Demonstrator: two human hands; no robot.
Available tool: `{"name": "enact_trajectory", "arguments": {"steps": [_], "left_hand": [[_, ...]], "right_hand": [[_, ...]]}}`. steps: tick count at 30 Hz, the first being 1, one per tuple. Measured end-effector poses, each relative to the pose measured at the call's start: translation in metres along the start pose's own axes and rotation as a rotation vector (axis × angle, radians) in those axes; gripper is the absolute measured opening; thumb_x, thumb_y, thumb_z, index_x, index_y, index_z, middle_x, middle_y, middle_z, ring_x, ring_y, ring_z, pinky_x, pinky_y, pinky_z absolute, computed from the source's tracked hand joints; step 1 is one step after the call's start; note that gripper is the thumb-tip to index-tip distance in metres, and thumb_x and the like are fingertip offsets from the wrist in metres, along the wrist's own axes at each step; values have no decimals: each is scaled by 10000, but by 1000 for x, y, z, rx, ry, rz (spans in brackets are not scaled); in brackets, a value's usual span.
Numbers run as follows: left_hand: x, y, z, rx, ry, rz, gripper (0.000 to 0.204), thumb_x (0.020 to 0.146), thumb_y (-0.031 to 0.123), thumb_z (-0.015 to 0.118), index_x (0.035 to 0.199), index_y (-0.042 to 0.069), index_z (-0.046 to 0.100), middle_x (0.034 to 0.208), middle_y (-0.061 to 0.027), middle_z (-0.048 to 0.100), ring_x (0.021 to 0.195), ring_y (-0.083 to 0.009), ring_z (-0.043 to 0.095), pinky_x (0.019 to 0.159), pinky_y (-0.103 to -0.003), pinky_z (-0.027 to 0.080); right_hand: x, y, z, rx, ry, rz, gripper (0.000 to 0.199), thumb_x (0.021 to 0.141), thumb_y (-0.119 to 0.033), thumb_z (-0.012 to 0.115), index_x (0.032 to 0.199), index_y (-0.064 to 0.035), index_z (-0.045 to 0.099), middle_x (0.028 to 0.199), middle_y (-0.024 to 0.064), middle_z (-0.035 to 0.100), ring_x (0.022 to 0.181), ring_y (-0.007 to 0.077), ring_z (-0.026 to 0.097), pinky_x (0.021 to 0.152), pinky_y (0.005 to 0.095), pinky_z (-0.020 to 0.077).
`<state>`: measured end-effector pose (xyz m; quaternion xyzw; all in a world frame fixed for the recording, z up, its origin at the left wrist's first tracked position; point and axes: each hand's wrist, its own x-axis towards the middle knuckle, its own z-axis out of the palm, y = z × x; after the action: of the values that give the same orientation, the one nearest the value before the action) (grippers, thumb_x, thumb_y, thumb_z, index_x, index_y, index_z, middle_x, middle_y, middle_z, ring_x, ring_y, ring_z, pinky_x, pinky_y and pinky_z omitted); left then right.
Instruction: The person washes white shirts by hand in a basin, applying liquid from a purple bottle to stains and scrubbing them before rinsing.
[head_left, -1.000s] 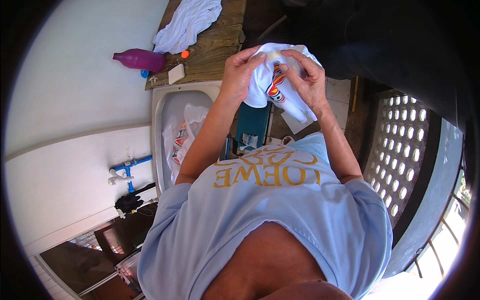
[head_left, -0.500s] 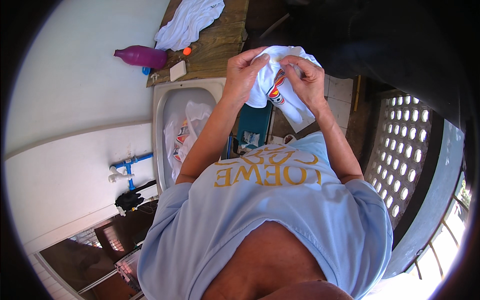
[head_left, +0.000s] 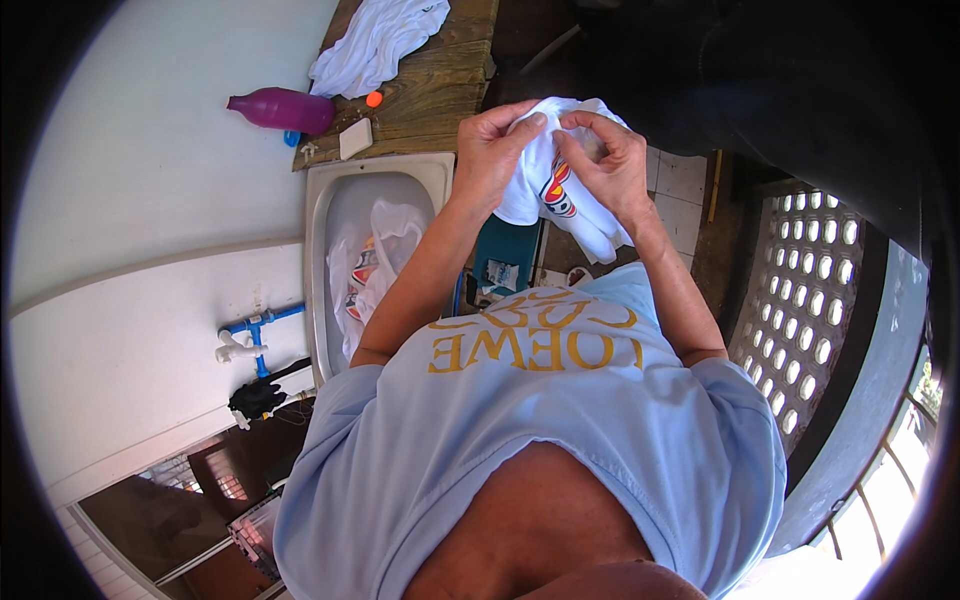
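Observation:
Both my hands are raised in front of my chest, gripping one white printed garment [head_left: 560,195] with a red and blue design. My left hand [head_left: 495,150] pinches its upper left part, and my right hand [head_left: 605,165] pinches the upper right, the fingertips nearly meeting. The cloth hangs bunched below my hands. To the left, a white sink [head_left: 335,195] holds more white printed laundry [head_left: 375,265].
A wooden counter [head_left: 440,85] behind the sink carries a purple bottle [head_left: 280,108], a white soap bar [head_left: 355,138], a small orange cap [head_left: 374,98] and a white cloth [head_left: 375,40]. A blue pipe with a white tap [head_left: 245,335] is on the wall. A patterned block wall [head_left: 805,300] stands right.
My hands have drawn closer together on the garment and shifted slightly, bunching the cloth more between the fingertips. The sink and counter items are unchanged.

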<state>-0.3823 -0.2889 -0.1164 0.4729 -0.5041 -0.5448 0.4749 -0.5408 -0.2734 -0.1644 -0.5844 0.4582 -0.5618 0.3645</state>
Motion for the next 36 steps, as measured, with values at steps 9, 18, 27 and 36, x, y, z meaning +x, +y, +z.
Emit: {"name": "enact_trajectory", "arguments": {"steps": [9,18,27,36], "left_hand": [[-1,-1,0,-57,-23,-13,221,844,43,650,1055,-24,651,949,-73,673,820,-100,619,739,-229,493],[4,3,-21,-207,-115,-105,183,864,78,583,1031,4,596,951,-54,642,876,-122,605,809,-254,468],[-30,49,-55,-201,-10,2,183,880,63,584,1049,-7,593,957,-64,654,850,-122,621,793,-252,490],[-96,210,-172,-291,40,459,241,905,99,557,1115,-19,559,1030,-131,666,897,-181,668,805,-295,551]], "right_hand": [[-2,9,1,147,29,-61,157,818,-149,673,942,-55,696,782,29,685,573,45,548,525,214,435],[5,9,-17,319,109,194,148,847,-134,636,975,-107,706,919,-2,675,732,58,586,635,201,464],[38,-38,-3,504,-99,150,163,848,-67,615,994,-61,687,906,3,668,758,48,587,687,198,458],[160,-207,51,771,-662,-217,296,893,-153,556,1144,5,561,992,103,650,857,159,638,804,281,518]]}}
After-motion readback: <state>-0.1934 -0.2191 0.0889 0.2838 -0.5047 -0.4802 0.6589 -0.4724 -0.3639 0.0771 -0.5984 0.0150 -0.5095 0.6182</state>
